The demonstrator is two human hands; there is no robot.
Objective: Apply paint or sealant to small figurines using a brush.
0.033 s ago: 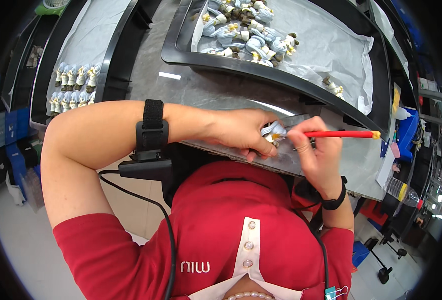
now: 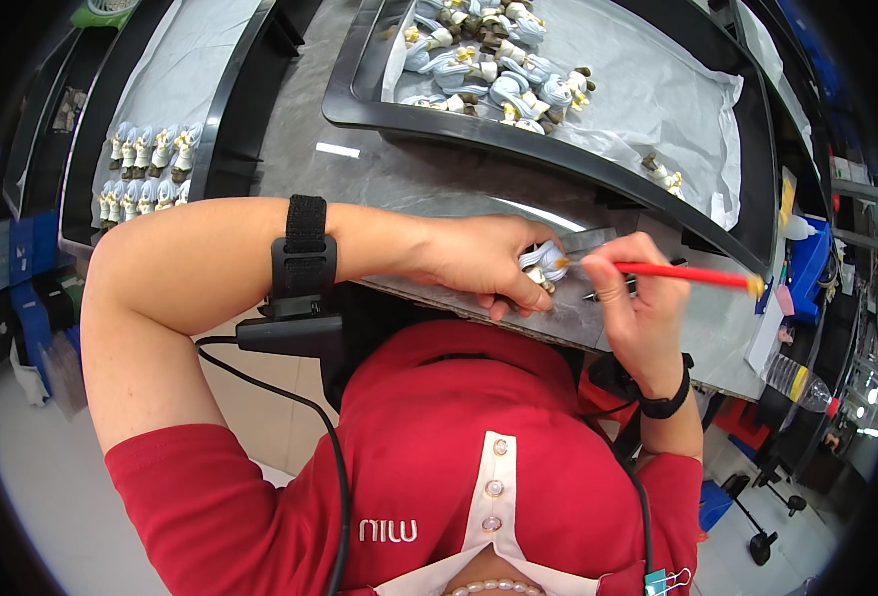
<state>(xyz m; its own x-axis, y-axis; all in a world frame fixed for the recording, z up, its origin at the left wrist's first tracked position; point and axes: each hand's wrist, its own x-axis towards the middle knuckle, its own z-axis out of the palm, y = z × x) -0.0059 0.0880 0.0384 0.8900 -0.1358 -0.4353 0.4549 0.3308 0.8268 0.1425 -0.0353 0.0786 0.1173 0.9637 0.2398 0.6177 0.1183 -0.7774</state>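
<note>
in the head view, the left hand (image 2: 483,256) lies over the near part of the tabletop (image 2: 344,189), its thumb and fingers closed around a small figurine (image 2: 546,260) with pale blue hair and a whitish body. the figurine is tilted, its hair end pointing up and away from the person, partly covered by the fingers. the right hand (image 2: 647,303), just to the right of it, holds a thin brush (image 2: 692,272) with a red handle in a narrow pinch; the bristle end is right at the hair, though i cannot tell whether it touches. the rear end of the handle sticks out to the right.

under the right hand a slim dark tool (image 2: 592,296) shows in part. beyond the hands stands a black tray (image 2: 409,117) lined with white paper (image 2: 647,84); a heap of similar figurines (image 2: 518,84) fills its left part, and a single one (image 2: 667,179) lies apart near the closer edge. in another black tray (image 2: 228,109), to the left, more figurines (image 2: 146,151) are lined up in two rows.
</note>
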